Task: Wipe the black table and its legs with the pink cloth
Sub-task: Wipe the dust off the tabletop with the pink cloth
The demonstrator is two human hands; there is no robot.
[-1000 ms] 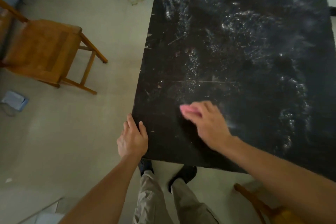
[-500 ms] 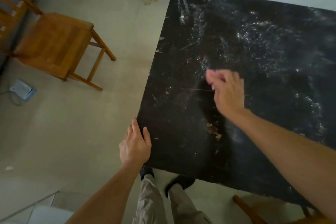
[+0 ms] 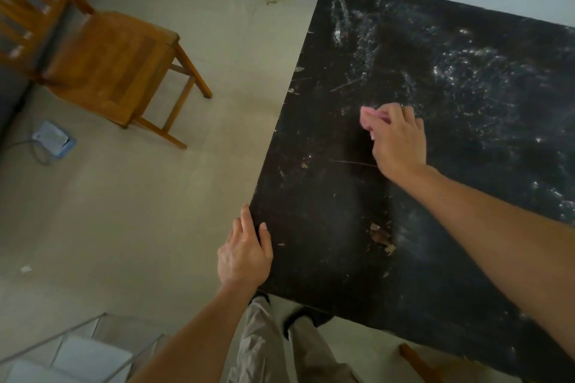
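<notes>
On the black table, near its left side, our right hand squeezes the pink cloth to rub off white dust, while our left hand rests flat on the table's edge, probably to hold it steady.

Single head view: steeply downward, close above black table corner.
</notes>
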